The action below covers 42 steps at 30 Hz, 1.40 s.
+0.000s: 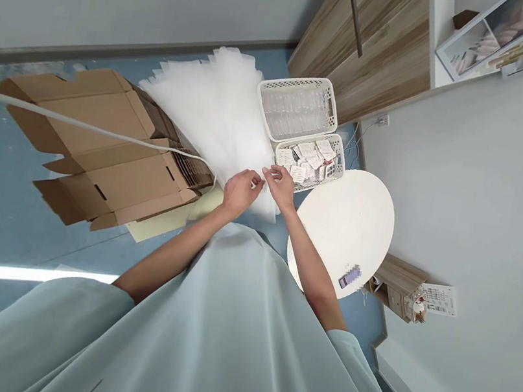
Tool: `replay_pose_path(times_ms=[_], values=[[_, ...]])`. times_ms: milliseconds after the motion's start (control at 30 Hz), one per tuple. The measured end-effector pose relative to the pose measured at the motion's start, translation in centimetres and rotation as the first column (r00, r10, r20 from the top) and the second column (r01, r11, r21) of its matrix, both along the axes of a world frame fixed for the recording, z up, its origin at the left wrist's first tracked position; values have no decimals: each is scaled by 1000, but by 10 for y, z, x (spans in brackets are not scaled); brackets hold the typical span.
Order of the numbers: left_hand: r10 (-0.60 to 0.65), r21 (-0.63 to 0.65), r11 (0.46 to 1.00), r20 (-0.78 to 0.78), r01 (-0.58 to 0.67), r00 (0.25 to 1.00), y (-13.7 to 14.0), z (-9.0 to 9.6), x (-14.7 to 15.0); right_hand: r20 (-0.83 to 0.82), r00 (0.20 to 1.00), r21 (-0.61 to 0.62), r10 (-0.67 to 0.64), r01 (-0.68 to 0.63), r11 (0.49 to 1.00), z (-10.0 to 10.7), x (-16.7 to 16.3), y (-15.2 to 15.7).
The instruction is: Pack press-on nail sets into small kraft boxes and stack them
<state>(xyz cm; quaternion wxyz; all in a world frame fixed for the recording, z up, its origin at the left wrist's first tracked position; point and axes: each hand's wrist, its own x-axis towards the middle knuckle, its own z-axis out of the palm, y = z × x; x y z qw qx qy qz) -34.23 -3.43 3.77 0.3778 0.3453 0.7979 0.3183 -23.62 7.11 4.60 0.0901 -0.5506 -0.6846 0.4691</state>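
- Landmark: a fanned stack of thin white sheets, translucent and soft-looking, with ragged layered edges, lying directly before the person and narrowing toward the hands.
- Upper basket, beside the stack on its right: white, perforated, rectangular with rounded corners; it contains clear, glossy pieces packed in a row.
- Lower basket, right of the stack's near part: also white and perforated; it contains loosely heaped white printed cards.
- Left hand, over the stack's near end: fingers curled toward the thumb; whether they pinch a sheet cannot be told.
- Right hand, just beside it above the same end: fingers partly bent; any grip likewise cannot be told.
- Flattened cartons, left of the stack: brown corrugated cardboard with slots and flaps, layered.
- Round table, right of the stack's near end: smooth, white, bearing a phone.
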Motion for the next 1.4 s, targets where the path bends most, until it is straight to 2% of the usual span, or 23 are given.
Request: replay_pose_path(times_ms=[100,200,300,367,400,500,600,700,833,1000,1167,1267,1400], values=[[-62,65,996,53,58,997,-15,19,17,50,998,-29,-27,28,999,-1,-4,4],[-76,147,988,155,53,985,-22,24,31,30,1000,-28,-8,9,1000,0,5,5],[149,160,969,226,-187,963,-19,12,40,-67,997,-12,-39,38,999,9,29,-1],[307,109,932,276,-346,911,-10,-1,42,-138,986,-33,-92,89,996,20,50,-8],[334,70,925,321,-375,886,-4,-8,43,-166,978,-48,-123,117,992,26,62,-13],[286,16,943,475,-333,832,17,-21,48,-184,961,-54,-204,198,979,46,100,-32],[192,86,955,551,-284,812,38,-21,65,-157,947,-33,-280,279,960,60,141,-56],[73,192,959,546,-209,835,56,-12,94,-172,918,-80,-357,348,934,64,182,-83],[-139,286,958,484,-6,864,68,1,147,-193,867,-183,-460,429,885,57,233,-108],[-353,303,922,400,241,846,62,16,225,-254,723,-170,-643,621,765,46,294,-109],[-464,294,878,341,376,817,49,29,295,-319,608,-113,-727,737,666,42,352,-100],[-495,282,862,287,421,820,44,34,327,-342,569,-118,-748,764,635,37,381,-100],[-485,270,862,191,430,853,41,37,359,-371,552,-128,-747,766,630,27,410,-104]])
